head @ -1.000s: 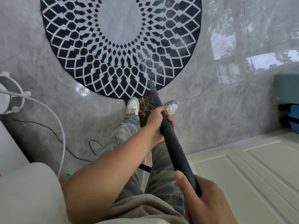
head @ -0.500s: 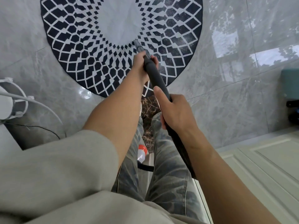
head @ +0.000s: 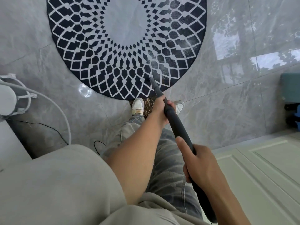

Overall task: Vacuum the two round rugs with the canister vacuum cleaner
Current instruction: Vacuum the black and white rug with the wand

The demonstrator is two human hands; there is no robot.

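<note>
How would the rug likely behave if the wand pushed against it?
Probably floppy: the rug looks thin and lies flat. It would likely slide or bunch, since the floor is glossy tile. The wand looks stiff, so it should push without bending.

rug: navy, white lattice, grey centre | hose: black | floor: grey marble | shoes: white
</note>
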